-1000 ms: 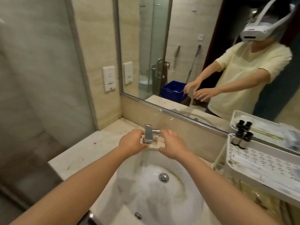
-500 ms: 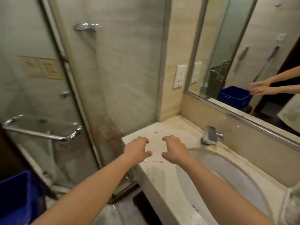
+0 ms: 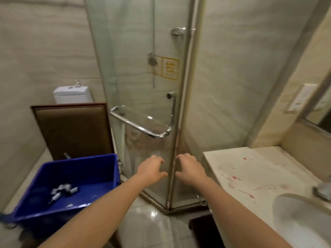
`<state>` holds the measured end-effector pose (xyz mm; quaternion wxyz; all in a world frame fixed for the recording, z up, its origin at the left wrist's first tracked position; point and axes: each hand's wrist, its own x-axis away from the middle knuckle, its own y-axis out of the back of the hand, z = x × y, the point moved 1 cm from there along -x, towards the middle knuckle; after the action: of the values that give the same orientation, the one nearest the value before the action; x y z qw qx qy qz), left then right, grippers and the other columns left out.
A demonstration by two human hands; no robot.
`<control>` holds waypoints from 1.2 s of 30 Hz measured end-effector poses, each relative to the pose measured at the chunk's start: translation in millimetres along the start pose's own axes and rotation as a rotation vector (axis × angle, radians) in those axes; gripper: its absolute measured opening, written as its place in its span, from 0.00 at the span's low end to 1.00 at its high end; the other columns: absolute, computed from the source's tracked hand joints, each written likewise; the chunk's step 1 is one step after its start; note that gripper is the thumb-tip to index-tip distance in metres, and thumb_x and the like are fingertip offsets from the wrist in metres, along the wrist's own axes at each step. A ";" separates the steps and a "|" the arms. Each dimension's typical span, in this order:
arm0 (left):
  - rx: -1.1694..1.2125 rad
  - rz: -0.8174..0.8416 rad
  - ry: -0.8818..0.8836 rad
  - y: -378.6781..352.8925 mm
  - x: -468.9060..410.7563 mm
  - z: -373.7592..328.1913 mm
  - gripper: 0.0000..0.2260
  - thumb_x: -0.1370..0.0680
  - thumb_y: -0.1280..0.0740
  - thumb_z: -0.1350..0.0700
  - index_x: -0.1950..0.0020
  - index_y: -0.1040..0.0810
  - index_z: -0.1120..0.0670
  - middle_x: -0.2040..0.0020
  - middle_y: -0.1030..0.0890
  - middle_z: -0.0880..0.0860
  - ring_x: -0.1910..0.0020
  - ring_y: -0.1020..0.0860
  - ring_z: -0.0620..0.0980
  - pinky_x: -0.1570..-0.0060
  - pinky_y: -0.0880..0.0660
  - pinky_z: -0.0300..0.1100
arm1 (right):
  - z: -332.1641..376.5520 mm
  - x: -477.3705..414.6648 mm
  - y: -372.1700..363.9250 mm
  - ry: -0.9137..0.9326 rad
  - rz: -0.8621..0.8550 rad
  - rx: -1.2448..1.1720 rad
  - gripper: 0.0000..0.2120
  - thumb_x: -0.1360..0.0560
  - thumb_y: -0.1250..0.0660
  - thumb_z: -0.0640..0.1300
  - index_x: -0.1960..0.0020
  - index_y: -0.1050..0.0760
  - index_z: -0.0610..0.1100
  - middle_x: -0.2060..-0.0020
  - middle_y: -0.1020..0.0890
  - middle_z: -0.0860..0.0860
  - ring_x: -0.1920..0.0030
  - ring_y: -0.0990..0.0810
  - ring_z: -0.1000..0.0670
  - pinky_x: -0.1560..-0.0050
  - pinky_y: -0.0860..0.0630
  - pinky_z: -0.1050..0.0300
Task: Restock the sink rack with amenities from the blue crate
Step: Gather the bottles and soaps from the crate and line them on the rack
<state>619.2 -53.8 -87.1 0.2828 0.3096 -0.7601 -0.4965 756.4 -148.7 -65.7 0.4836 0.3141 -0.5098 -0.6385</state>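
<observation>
At 8 o'clock, blue crate [image 3: 80, 169]: smooth, glossy plastic. At 12 o'clock, shower door [image 3: 136, 68]: clear glass; handle [image 3: 139, 128]: polished chrome. At 4 o'clock, countertop [image 3: 265, 169]: matt veined stone. At 6 o'clock, floor tile [image 3: 148, 230]: glossy, reflective.

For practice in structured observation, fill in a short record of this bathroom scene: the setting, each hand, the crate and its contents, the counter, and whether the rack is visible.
Setting: bathroom, glass shower door straight ahead
Left hand: empty, fingers loosely curled, in the air before the door
Right hand: empty, likewise, beside the left
Blue crate: lower left, open-topped
Contents: a few small bottles lying in a cluster
Counter: right side, pale stone with red stains, sink basin set in it
Sink rack: not in view
</observation>
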 end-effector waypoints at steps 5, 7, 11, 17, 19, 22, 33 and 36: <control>0.046 -0.037 0.155 20.3 30.5 74.3 0.26 0.24 0.31 0.43 0.29 0.31 0.49 0.34 0.28 0.49 0.38 0.25 0.49 0.41 0.25 0.48 | 72.5 -25.1 -25.1 0.138 0.081 0.011 0.28 0.26 0.34 0.50 0.28 0.36 0.48 0.33 0.32 0.48 0.30 0.34 0.45 0.36 0.29 0.49; 0.072 -0.047 0.212 27.0 42.5 99.5 0.25 0.24 0.31 0.44 0.29 0.31 0.50 0.33 0.28 0.49 0.39 0.25 0.49 0.43 0.24 0.48 | 97.6 -33.8 -34.4 0.191 0.112 0.020 0.28 0.26 0.34 0.51 0.28 0.36 0.48 0.32 0.33 0.49 0.30 0.35 0.46 0.36 0.30 0.50; 0.099 -0.071 0.327 35.1 66.3 145.2 0.26 0.23 0.31 0.44 0.28 0.31 0.50 0.34 0.28 0.49 0.41 0.24 0.50 0.46 0.23 0.48 | 145.1 -49.6 -49.5 0.314 0.146 0.015 0.27 0.26 0.33 0.50 0.29 0.35 0.48 0.34 0.32 0.49 0.31 0.33 0.47 0.38 0.30 0.52; 0.113 -0.114 0.513 40.0 89.2 207.0 0.26 0.24 0.32 0.42 0.28 0.32 0.49 0.33 0.29 0.49 0.39 0.25 0.50 0.43 0.25 0.48 | 211.8 -84.0 -74.7 0.479 0.226 0.008 0.27 0.26 0.33 0.51 0.29 0.35 0.50 0.36 0.29 0.51 0.34 0.30 0.48 0.39 0.26 0.50; 0.131 -0.127 0.570 40.3 91.9 223.9 0.26 0.23 0.32 0.43 0.28 0.32 0.50 0.33 0.30 0.49 0.38 0.26 0.50 0.41 0.25 0.48 | 230.8 -98.2 -83.6 0.534 0.255 0.021 0.27 0.26 0.33 0.49 0.29 0.35 0.49 0.35 0.30 0.51 0.34 0.30 0.48 0.39 0.26 0.49; 0.158 -0.148 0.656 40.0 90.8 245.4 0.26 0.23 0.32 0.43 0.28 0.32 0.50 0.33 0.29 0.49 0.38 0.26 0.49 0.41 0.25 0.48 | 254.6 -122.8 -97.2 0.615 0.288 0.045 0.28 0.26 0.33 0.48 0.28 0.36 0.49 0.34 0.30 0.51 0.34 0.30 0.48 0.38 0.26 0.51; 0.219 -0.235 0.945 32.5 78.2 295.1 0.25 0.24 0.31 0.44 0.30 0.31 0.49 0.32 0.29 0.49 0.37 0.26 0.49 0.39 0.27 0.47 | 312.1 -199.3 -141.5 0.859 0.416 0.087 0.27 0.24 0.34 0.47 0.27 0.36 0.48 0.32 0.32 0.49 0.34 0.31 0.46 0.43 0.25 0.49; 0.249 -0.234 1.002 26.0 81.4 304.7 0.26 0.24 0.31 0.43 0.29 0.31 0.50 0.32 0.29 0.49 0.37 0.26 0.50 0.40 0.26 0.48 | 317.5 -207.4 -153.6 0.901 0.447 0.112 0.26 0.24 0.34 0.47 0.27 0.36 0.47 0.33 0.31 0.49 0.35 0.31 0.46 0.43 0.26 0.51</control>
<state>336.8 69.8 -158.7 0.5152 0.6230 -0.5452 -0.2220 496.4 158.0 -141.6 0.7629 0.4671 -0.3386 -0.2919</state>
